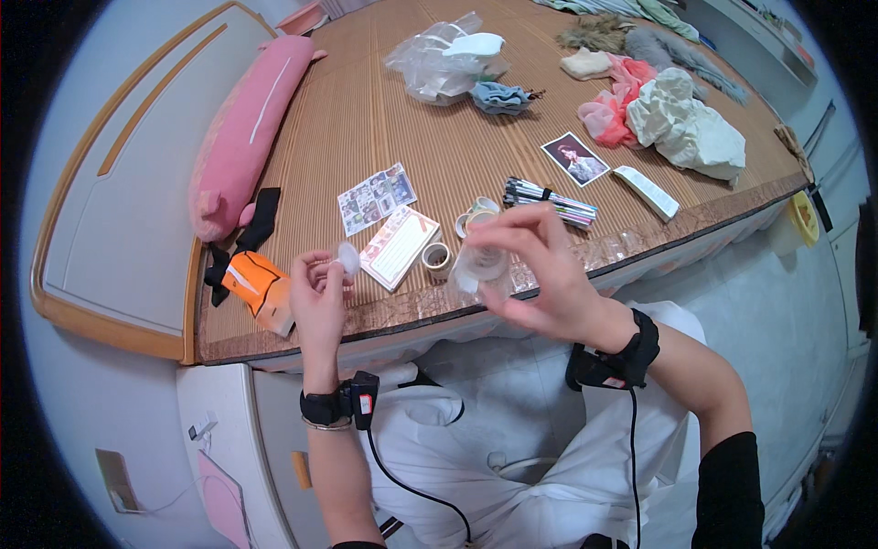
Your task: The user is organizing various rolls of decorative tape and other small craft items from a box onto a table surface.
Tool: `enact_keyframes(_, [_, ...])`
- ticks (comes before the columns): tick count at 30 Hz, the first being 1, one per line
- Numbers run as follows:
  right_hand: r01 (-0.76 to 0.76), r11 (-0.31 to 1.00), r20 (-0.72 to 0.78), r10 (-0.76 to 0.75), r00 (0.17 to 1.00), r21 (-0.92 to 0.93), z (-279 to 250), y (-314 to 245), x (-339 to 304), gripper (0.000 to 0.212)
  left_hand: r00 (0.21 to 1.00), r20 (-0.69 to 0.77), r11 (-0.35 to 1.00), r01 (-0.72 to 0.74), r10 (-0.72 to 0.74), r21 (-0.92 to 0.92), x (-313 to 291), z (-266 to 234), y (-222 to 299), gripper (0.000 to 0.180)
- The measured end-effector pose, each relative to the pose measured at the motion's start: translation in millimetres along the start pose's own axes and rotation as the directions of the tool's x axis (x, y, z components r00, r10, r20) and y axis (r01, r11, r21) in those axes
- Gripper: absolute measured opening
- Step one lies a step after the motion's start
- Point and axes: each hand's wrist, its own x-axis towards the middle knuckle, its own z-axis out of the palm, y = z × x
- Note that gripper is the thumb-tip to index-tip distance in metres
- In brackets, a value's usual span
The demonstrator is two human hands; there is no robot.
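My left hand (320, 279) pinches a small, round, translucent piece (347, 258), which looks like a cap or disc. To its right, above the bed's front edge, my right hand (549, 279) has thumb and fingers closed around a clear, round plastic container (482, 265). What is inside the container is hard to make out. Between the hands lie a roll of tape (438, 261) and a stack of printed cards (400, 247). More tape rolls (477, 214) sit just beyond my right hand. A sticker sheet (377, 199) lies behind the cards.
On the mat (384, 119) are a bundle of pens (549, 203), a photo card (574, 159) and a white box (646, 192). An orange pouch (261, 288) rests left, near a long pink plush (251, 137). Plastic bags (448, 59) and crumpled cloths (681, 123) lie farther back.
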Motion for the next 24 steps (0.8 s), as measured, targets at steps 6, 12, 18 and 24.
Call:
enact_keyframes(6, [-0.101,0.994,-0.153,0.107,0.982,0.048,-2.1,7.9,3.5,0.047,0.992,-0.003,0.969,0.123,-0.125,0.214,9.9,-19.0,-20.7,0.019])
enact_keyframes(12, [-0.051,0.994,-0.142,0.064,0.988,0.094,1.5,8.6,2.2,0.046,0.996,-0.087,0.899,0.021,0.019,0.437,8.4,-15.9,-25.0,0.022])
enact_keyframes(18, [-0.159,0.967,-0.101,0.181,0.978,0.197,2.2,4.8,-1.8,0.049,0.878,-0.024,0.769,-0.405,0.478,0.495,-17.6,16.3,34.4,0.021])
enact_keyframes(24, [-0.004,0.993,0.002,0.004,1.0,-0.121,3.5,7.3,3.9,0.046,0.766,0.212,0.747,-0.641,0.607,0.177,-54.8,57.3,53.6,0.018])
